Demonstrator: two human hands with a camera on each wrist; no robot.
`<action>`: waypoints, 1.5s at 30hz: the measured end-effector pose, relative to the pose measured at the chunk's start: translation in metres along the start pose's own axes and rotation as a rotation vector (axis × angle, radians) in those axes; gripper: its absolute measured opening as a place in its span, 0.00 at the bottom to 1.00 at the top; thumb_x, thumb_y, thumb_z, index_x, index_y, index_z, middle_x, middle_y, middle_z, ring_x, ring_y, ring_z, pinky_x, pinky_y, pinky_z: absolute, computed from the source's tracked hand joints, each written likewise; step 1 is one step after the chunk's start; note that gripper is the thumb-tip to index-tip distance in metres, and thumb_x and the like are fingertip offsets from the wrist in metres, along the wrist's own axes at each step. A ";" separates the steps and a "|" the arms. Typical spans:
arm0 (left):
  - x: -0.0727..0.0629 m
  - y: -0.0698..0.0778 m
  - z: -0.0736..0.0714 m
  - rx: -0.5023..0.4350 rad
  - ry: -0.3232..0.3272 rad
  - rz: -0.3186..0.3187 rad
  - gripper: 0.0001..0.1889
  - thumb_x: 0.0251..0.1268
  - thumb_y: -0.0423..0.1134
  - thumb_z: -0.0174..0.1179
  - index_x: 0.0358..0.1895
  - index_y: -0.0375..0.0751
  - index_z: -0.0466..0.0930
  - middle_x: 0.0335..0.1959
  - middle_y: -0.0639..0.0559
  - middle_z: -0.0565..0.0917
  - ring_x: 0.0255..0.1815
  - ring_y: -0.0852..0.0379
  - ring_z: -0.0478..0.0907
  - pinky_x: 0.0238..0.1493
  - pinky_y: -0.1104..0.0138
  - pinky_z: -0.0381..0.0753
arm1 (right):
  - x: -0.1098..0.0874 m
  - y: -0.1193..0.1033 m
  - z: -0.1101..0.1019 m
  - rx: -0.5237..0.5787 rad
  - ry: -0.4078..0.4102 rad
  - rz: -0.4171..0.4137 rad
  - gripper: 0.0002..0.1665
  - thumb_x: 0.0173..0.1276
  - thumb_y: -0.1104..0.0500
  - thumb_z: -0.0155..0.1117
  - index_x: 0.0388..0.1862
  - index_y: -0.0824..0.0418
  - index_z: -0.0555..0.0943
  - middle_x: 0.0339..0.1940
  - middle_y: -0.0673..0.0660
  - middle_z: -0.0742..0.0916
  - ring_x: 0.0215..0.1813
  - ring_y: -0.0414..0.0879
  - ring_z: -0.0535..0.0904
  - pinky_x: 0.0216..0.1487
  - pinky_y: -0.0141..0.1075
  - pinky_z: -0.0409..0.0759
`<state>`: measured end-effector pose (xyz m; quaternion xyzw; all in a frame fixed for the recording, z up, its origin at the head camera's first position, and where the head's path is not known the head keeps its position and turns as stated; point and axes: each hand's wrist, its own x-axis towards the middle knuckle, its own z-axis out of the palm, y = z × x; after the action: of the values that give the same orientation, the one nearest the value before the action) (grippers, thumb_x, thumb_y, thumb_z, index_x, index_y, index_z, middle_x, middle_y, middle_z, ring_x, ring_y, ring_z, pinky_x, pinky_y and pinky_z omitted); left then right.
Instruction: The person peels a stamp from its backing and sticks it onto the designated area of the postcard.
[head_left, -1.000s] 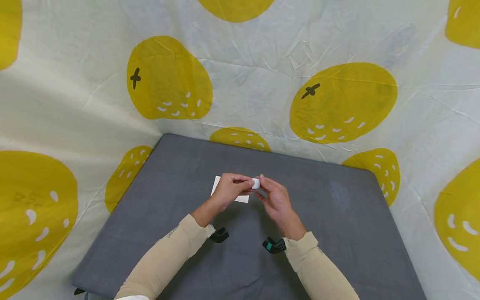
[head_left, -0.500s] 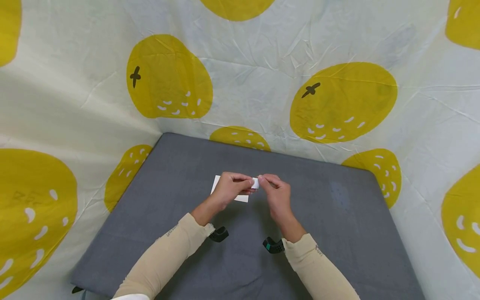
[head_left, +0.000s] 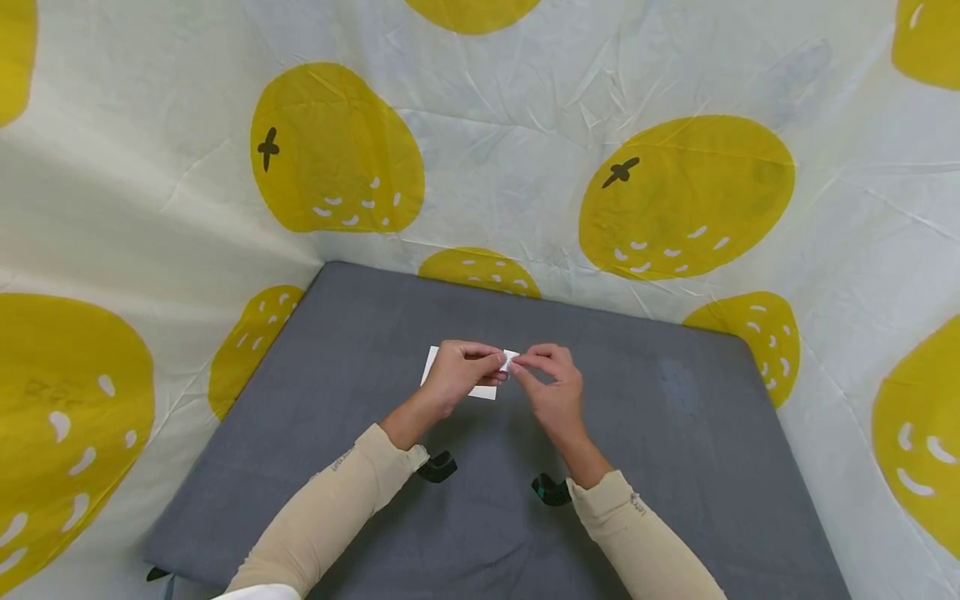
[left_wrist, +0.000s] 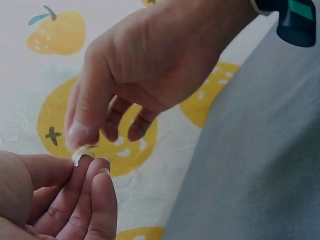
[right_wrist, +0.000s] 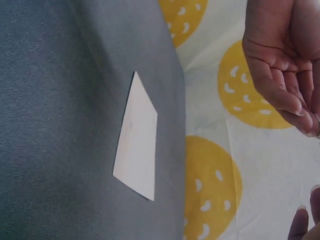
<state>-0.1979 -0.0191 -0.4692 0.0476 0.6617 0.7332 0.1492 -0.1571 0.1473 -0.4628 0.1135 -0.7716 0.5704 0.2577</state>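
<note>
Between both hands, above the table, is a small thin white square, paper-like, with faint grey marks. My left hand pinches its left side between thumb and fingers. From the other side, my right hand pinches its right edge with thumb and forefinger. In the left wrist view the white square looks bent, with a thin lifted edge, and the right thumb sits close over it. A larger white card lies flat on the table, partly hidden by the left hand in the head view.
The table has a grey cloth cover. A pale curtain printed with big yellow fruit hangs behind it and along both sides. Dark wrist cameras hang below the sleeve cuffs.
My right hand's fingers have closed from loosely spread onto the square's right edge. The square has turned a little and shows grey marks. My left hand keeps its pinch.
</note>
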 end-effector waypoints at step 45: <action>-0.020 0.007 0.011 0.652 0.032 0.413 0.15 0.70 0.32 0.67 0.57 0.31 0.85 0.42 0.42 0.93 0.40 0.50 0.92 0.38 0.68 0.88 | 0.002 0.040 -0.013 -0.272 -0.136 -0.386 0.05 0.57 0.66 0.81 0.34 0.61 0.94 0.31 0.55 0.91 0.35 0.50 0.78 0.36 0.41 0.77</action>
<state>-0.1772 -0.0146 -0.4582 0.2134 0.8388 0.4996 -0.0349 -0.1743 0.1727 -0.4920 0.2616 -0.8208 0.3924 0.3222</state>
